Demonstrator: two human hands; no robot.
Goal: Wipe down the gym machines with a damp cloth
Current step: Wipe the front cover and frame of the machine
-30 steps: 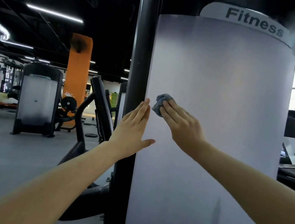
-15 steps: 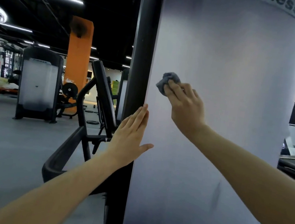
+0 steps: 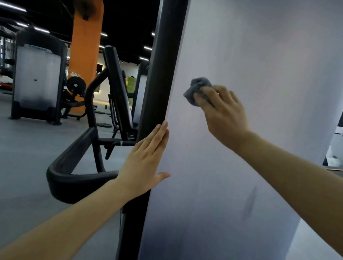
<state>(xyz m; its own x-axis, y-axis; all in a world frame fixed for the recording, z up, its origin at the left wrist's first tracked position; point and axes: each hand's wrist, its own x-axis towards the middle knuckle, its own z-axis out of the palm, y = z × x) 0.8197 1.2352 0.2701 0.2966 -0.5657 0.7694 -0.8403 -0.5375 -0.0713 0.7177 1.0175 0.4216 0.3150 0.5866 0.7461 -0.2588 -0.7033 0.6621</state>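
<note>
At frame centre, a right hand (image 3: pixel 222 112) grips a bunched grey cloth (image 3: pixel 196 89) against a gym machine's pale shroud panel (image 3: pixel 271 66), the left hand (image 3: pixel 145 161) flat, fingers straight, on its black post (image 3: pixel 165 53), an orange pillar (image 3: pixel 85 43) behind at upper left.

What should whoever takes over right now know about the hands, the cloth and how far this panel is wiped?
Left hand: open, flat against the edge where the black post meets the white panel.
Right hand: grips the grey cloth, pressing it on the panel near its left edge.
Done: cannot tell which areas are already wiped.
Left: a dark streak lower down on the panel, likely the rest of it, then other machines.
</note>
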